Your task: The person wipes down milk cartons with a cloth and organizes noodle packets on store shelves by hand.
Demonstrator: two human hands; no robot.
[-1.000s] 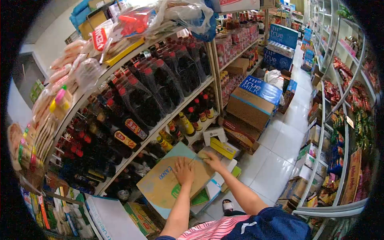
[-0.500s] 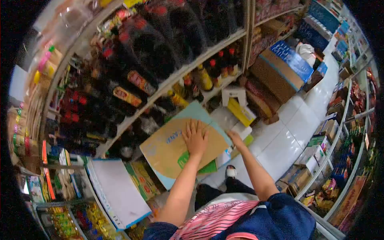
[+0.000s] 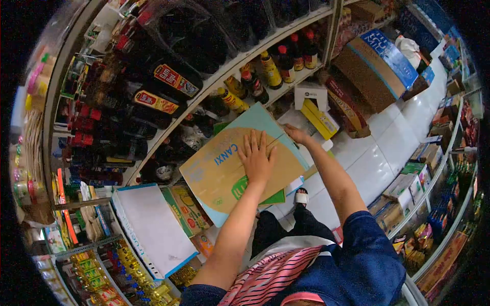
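While the left hand (image 3: pixel 258 159) lies spread on the CANXI carton (image 3: pixel 224 166), the right hand (image 3: pixel 297 134) touches its far edge; whether those fingers pinch, I cannot tell.

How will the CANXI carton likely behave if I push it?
The CANXI carton looks fairly stiff, its top flat under the left hand. Its broad, straight-edged shape should slide rather than roll. Weight is uncertain: the contents are hidden.

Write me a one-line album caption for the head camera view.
Left hand flat on a cardboard box, right hand at its edge, beside shelved bottles.
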